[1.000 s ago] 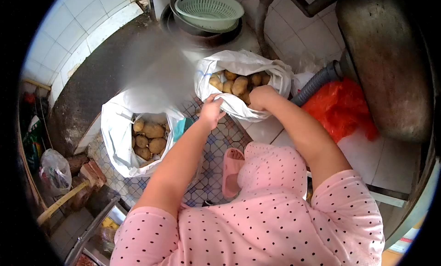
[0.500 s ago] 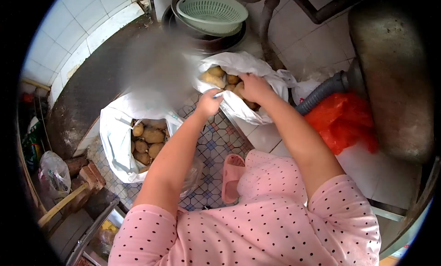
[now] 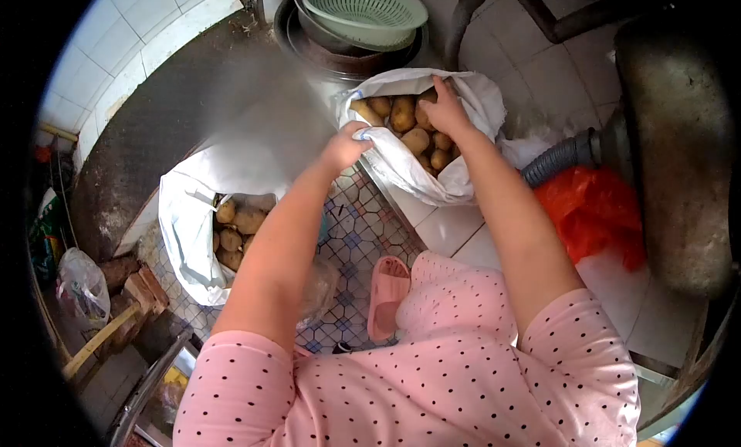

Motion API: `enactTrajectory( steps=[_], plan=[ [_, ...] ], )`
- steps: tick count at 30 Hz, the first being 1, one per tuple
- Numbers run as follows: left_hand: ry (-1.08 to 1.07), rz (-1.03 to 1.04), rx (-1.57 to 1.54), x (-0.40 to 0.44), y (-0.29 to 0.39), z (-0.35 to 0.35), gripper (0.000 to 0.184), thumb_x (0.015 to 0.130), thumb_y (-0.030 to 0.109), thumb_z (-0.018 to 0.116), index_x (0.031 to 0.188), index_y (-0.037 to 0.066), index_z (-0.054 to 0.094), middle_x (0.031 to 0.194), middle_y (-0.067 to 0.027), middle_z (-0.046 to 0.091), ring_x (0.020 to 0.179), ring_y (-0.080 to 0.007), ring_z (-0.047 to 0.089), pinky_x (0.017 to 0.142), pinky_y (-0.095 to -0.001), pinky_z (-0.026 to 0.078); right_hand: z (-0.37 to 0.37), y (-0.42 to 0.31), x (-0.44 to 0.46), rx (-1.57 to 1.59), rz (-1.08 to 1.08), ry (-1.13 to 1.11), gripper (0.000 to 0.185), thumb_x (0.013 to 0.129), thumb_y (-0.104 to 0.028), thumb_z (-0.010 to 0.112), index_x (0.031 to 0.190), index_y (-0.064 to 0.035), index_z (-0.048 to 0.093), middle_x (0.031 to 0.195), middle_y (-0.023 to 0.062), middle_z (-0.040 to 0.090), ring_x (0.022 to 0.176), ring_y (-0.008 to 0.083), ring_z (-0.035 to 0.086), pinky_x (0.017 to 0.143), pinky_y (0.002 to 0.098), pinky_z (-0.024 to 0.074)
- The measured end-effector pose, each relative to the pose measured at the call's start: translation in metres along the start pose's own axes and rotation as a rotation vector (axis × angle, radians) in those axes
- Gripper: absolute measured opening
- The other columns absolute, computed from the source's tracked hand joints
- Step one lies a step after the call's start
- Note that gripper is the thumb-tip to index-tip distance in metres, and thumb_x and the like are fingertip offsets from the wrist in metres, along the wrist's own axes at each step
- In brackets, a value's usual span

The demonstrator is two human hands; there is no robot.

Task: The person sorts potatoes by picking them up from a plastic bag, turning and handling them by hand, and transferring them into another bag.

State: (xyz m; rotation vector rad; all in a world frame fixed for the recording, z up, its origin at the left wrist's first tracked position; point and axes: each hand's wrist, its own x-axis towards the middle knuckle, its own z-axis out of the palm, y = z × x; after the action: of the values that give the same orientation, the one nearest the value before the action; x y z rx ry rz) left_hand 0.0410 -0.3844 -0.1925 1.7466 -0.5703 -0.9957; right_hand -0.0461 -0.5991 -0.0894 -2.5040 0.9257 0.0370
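A white sack (image 3: 421,169) of potatoes (image 3: 403,113) stands on the floor ahead of me, its mouth wide. My left hand (image 3: 347,144) is closed on the near left edge of this sack. Inside the mouth, at the far right, my right hand (image 3: 446,113) is spread around a potato (image 3: 424,106) among the others; part of its grip is hidden. A second white sack (image 3: 185,238), also with potatoes (image 3: 230,235) in it, stands to the left, partly covered by my left forearm.
A green colander (image 3: 367,15) rests in stacked basins behind the sack. To the right are a grey corrugated hose (image 3: 559,155), a red plastic bag (image 3: 590,215) and a large stained metal surface (image 3: 679,161). Bricks (image 3: 143,296) and a clear plastic bag (image 3: 83,289) lie at left.
My right hand has moved up and right within the sack. The sack's mouth is spread wider, and more potatoes show. My left hand keeps its hold on the edge.
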Motion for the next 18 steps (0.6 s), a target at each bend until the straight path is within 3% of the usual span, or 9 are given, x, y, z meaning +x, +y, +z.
enactTrajectory(
  steps=[2, 5, 6, 9, 10, 13, 15, 17, 18],
  plan=[
    [0.006, -0.032, 0.124, -0.023, 0.022, -0.012, 0.03, 0.082, 0.015, 0.062, 0.111, 0.013, 0.062, 0.092, -0.0115, 0.064, 0.086, -0.0231, 0.06, 0.079, -0.0361, 0.048, -0.004, -0.011, -0.007, 0.041, 0.024, 0.002, 0.073, 0.085, -0.03, 0.058, 0.145, -0.0062, 0.024, 0.149, 0.0196, 0.026, 0.137, 0.0349, 0.026, 0.111, 0.0415, 0.0251],
    [0.015, 0.208, 0.532, -0.041, 0.007, -0.027, 0.028, 0.08, 0.015, 0.062, 0.108, 0.013, 0.062, 0.094, -0.0154, 0.064, 0.089, -0.0306, 0.061, 0.08, -0.0378, 0.048, -0.008, -0.03, -0.015, 0.111, 0.105, -0.083, 0.072, 0.085, -0.033, 0.059, 0.144, -0.0056, 0.028, 0.148, 0.0175, 0.03, 0.136, 0.0325, 0.03, 0.11, 0.0397, 0.0272],
    [-0.104, 0.094, 0.6, -0.057, 0.025, -0.035, 0.03, 0.079, 0.007, 0.049, 0.104, 0.01, 0.066, 0.123, -0.0217, 0.056, 0.114, -0.0344, 0.054, 0.094, -0.0401, 0.045, -0.006, -0.033, -0.016, 0.063, 0.091, -0.089, 0.065, 0.085, -0.035, 0.059, 0.139, -0.0041, 0.039, 0.142, 0.0184, 0.04, 0.131, 0.0317, 0.038, 0.108, 0.0386, 0.0311],
    [-0.003, 0.213, 0.871, -0.096, 0.032, -0.046, 0.026, 0.08, 0.02, 0.062, 0.105, 0.012, 0.062, 0.118, -0.0188, 0.059, 0.105, -0.0355, 0.059, 0.088, -0.0402, 0.048, -0.008, -0.059, -0.034, -0.051, 0.028, -0.211, 0.057, 0.084, -0.035, 0.06, 0.13, -0.0023, 0.05, 0.132, 0.0191, 0.051, 0.123, 0.0317, 0.048, 0.104, 0.0383, 0.036],
    [0.057, 0.157, 0.921, -0.117, 0.048, -0.051, 0.027, 0.081, 0.022, 0.062, 0.105, 0.011, 0.062, 0.125, -0.0196, 0.055, 0.109, -0.0368, 0.057, 0.09, -0.0417, 0.047, -0.003, -0.068, -0.043, -0.041, -0.02, -0.16, 0.05, 0.085, -0.033, 0.059, 0.124, -0.0014, 0.056, 0.125, 0.0195, 0.056, 0.116, 0.0319, 0.053, 0.101, 0.0383, 0.0396],
    [0.093, 0.046, 0.951, -0.206, 0.101, -0.092, 0.029, 0.082, 0.024, 0.062, 0.107, 0.011, 0.062, 0.122, -0.02, 0.057, 0.105, -0.0374, 0.058, 0.088, -0.0429, 0.048, 0.008, -0.108, -0.067, 0.043, -0.126, -0.214, 0.046, 0.086, -0.029, 0.059, 0.123, -0.001, 0.056, 0.123, 0.0191, 0.057, 0.114, 0.0322, 0.054, 0.099, 0.0382, 0.0413],
    [0.04, -0.157, 1.021, -0.267, 0.134, -0.132, 0.032, 0.083, 0.027, 0.062, 0.111, 0.011, 0.061, 0.118, -0.02, 0.058, 0.102, -0.037, 0.059, 0.085, -0.0439, 0.049, 0.028, -0.14, -0.089, 0.012, -0.391, -0.065, 0.038, 0.086, -0.024, 0.058, 0.118, -0.0039, 0.06, 0.115, 0.0172, 0.062, 0.109, 0.0317, 0.057, 0.095, 0.0387, 0.0434],
    [0.295, -0.102, 1.026, -0.336, 0.123, -0.167, 0.035, 0.084, 0.027, 0.062, 0.115, 0.01, 0.059, 0.111, -0.0187, 0.061, 0.099, -0.0366, 0.06, 0.083, -0.0436, 0.049, 0.05, -0.184, -0.122, 0.177, -0.626, -0.219, 0.033, 0.086, -0.023, 0.059, 0.113, -0.0053, 0.062, 0.11, 0.0179, 0.063, 0.103, 0.034, 0.059, 0.088, 0.0392, 0.0467],
    [0.338, -0.175, 1.027, -0.362, 0.12, -0.173, 0.037, 0.084, 0.028, 0.062, 0.116, 0.01, 0.059, 0.112, -0.0182, 0.061, 0.1, -0.0367, 0.06, 0.084, -0.0435, 0.049, 0.069, -0.201, -0.133, 0.137, -0.663, -0.344, 0.035, 0.086, -0.026, 0.058, 0.114, -0.0059, 0.062, 0.111, 0.0176, 0.062, 0.105, 0.0337, 0.058, 0.091, 0.0398, 0.0457]
  ],
)
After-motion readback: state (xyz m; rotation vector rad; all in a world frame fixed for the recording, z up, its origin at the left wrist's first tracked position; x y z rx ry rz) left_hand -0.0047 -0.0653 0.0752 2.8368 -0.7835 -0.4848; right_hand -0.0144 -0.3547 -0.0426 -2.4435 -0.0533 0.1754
